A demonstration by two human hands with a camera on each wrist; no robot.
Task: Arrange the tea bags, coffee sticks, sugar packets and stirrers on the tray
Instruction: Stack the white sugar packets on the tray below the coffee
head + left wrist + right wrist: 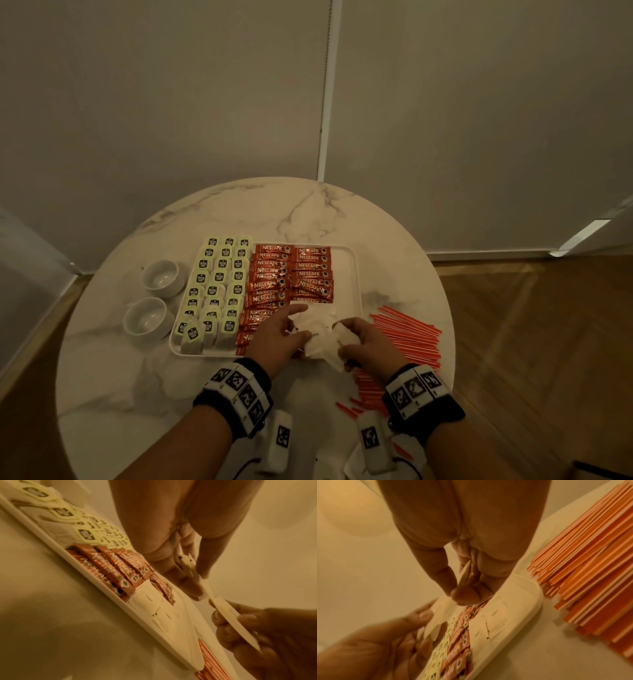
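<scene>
A white tray (356, 274) holds rows of green-tagged tea bags (219, 274) on its left and red coffee sticks (281, 274) in the middle. Over its front right part both hands hold a bunch of white sugar packets (320, 337). My left hand (298, 329) pinches several of them (187, 563). My right hand (346, 339) grips others (464, 573). More sugar packets (150, 600) lie flat in the tray beside the coffee sticks (106, 563). Orange stirrers (407, 335) lie in a heap on the table, right of the tray.
Two white cups (161, 277) (147, 318) stand on the round marble table (308, 212), left of the tray. A few loose stirrers (346, 409) lie near the front edge by my right wrist. A wall stands close behind the table.
</scene>
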